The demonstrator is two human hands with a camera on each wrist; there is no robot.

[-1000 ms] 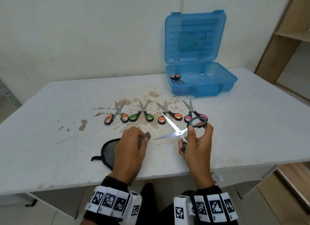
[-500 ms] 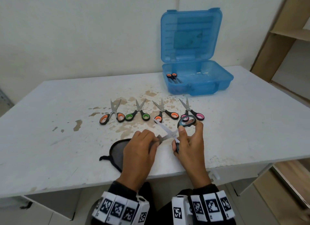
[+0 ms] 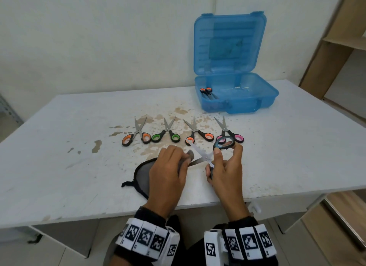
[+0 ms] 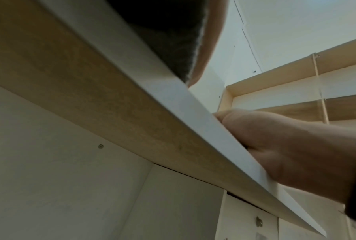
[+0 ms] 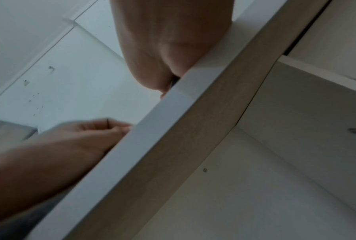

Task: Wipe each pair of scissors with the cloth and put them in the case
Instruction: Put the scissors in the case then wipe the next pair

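Note:
My right hand (image 3: 223, 162) holds a pair of blue-handled scissors (image 3: 206, 156) by both handle loops, blades spread open, above the table's front edge. My left hand (image 3: 172, 166) pinches the grey cloth (image 3: 142, 174) around the lower blade. Several more scissors lie in a row behind: orange (image 3: 136, 136), green (image 3: 166, 134), orange (image 3: 198, 134), pink (image 3: 229, 132). An orange-handled pair (image 3: 207, 92) lies in the open blue case (image 3: 255, 103). Both wrist views look up from below the table edge (image 4: 193, 121); there the right hand (image 4: 285, 146) and the left hand (image 5: 86, 138) show only in part.
The white table (image 3: 297, 146) has brown stains around the scissors row. The case's lid (image 3: 229, 45) stands upright against the wall. A wooden shelf unit (image 3: 340, 47) stands to the right.
My left hand has brought the cloth from the table up to the scissors and closed it round the lower blade. The right hand has kept the scissors spread and nearly still.

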